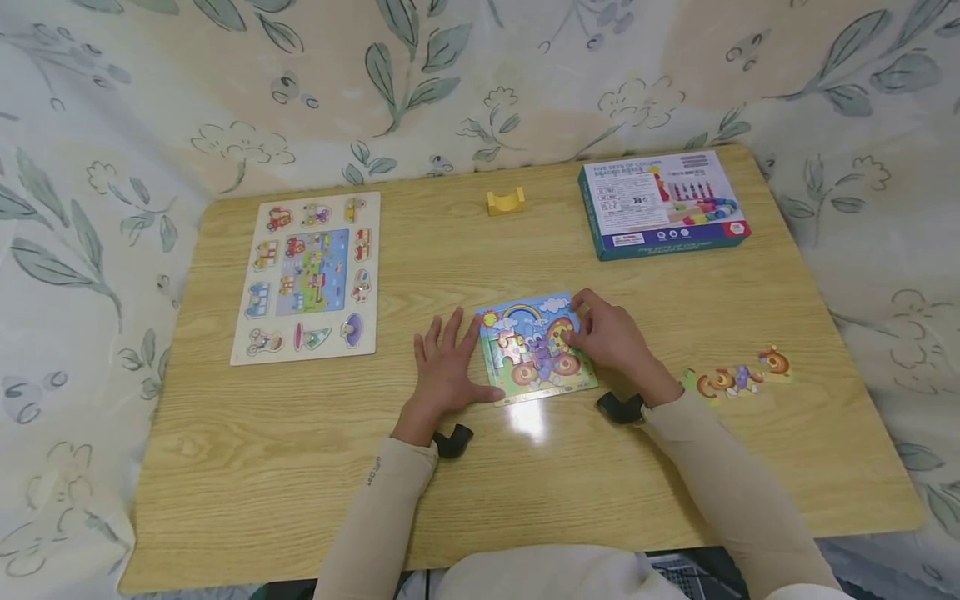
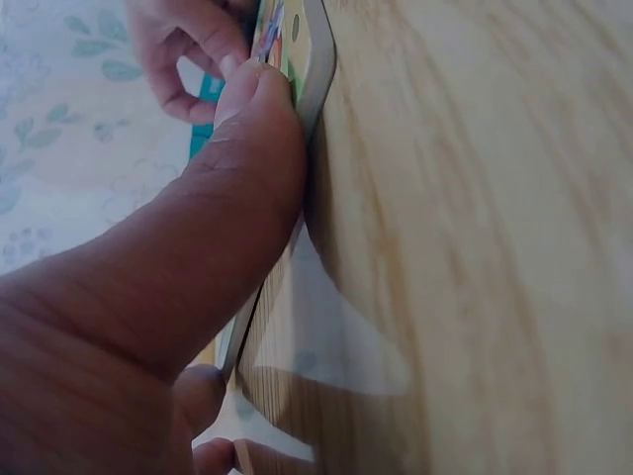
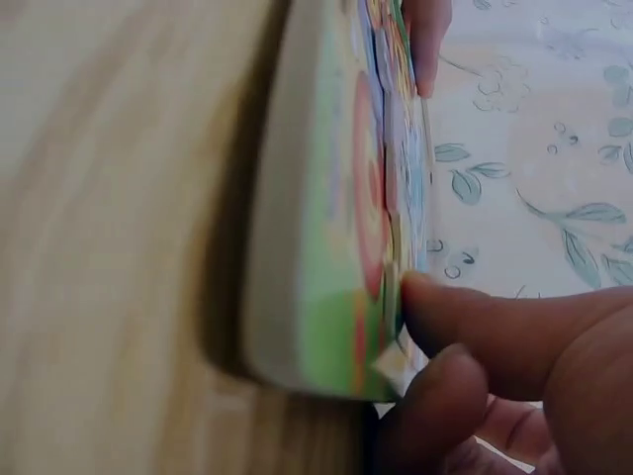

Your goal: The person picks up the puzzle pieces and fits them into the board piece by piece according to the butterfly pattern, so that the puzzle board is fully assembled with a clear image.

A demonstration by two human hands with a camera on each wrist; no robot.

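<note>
A butterfly jigsaw puzzle [image 1: 536,350] in a shallow board lies at the middle of the table, several pieces fitted and a rainbow along its top. My left hand [image 1: 447,375] is spread flat at its left side, thumb touching the lower left corner. The left wrist view shows that thumb [image 2: 252,148] against the board's edge. At the right edge, my right hand [image 1: 609,337] pinches a puzzle piece [image 3: 394,364] between thumb and curled finger; its pale corner stands tilted up from the board. Most of that piece is hidden by the fingers.
Several loose puzzle pieces [image 1: 738,377] lie right of my right forearm. A wooden vehicle peg puzzle [image 1: 367,275] is at the left. A yellow curved block [image 1: 506,202] and a boxed bead set [image 1: 622,200] stand near the back edge. Floral cloth [image 1: 450,83] hangs behind the table.
</note>
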